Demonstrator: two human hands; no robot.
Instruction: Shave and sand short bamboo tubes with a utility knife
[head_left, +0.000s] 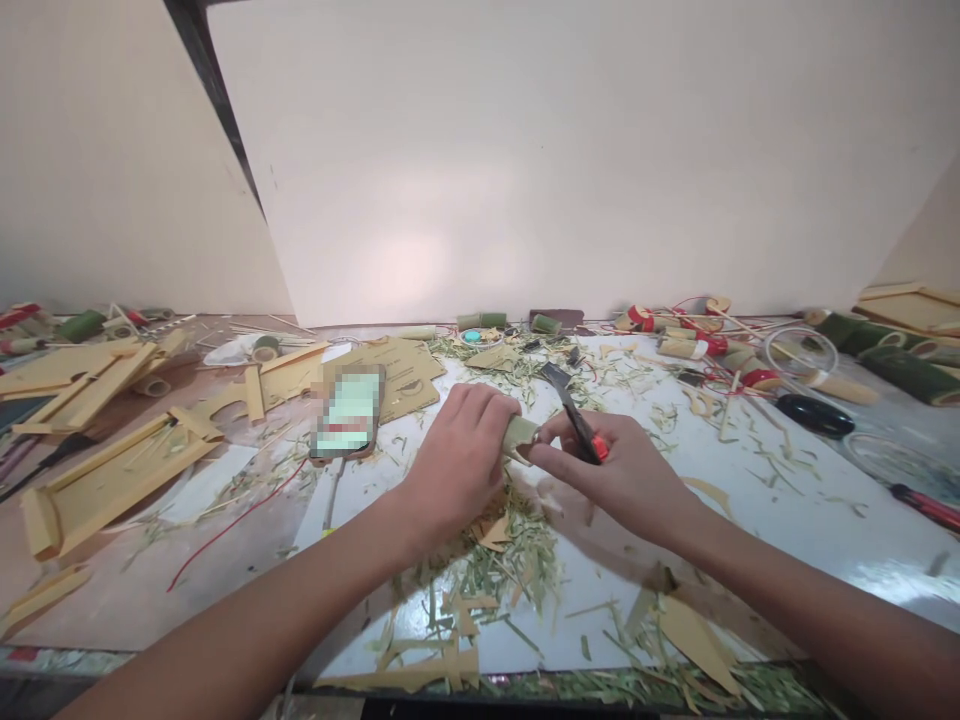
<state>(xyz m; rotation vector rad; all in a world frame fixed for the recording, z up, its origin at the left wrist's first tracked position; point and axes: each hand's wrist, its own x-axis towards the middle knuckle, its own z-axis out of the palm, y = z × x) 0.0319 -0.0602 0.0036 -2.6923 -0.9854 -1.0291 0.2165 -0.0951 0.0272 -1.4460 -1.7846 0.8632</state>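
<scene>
A short pale green bamboo tube lies in the grip of my left hand, whose fingers wrap over its left part. My right hand is at the tube's right end, with thumb and forefinger touching the rim. That same hand holds a black and red utility knife, its blade pointing up and away from the tube. Green shavings are heaped on the white board below both hands.
A phone stands left of my left hand on brown cardboard. Wooden frames lie at the left. Bamboo pieces, a black oval object and a red-black tool are at the right. A white panel rises behind.
</scene>
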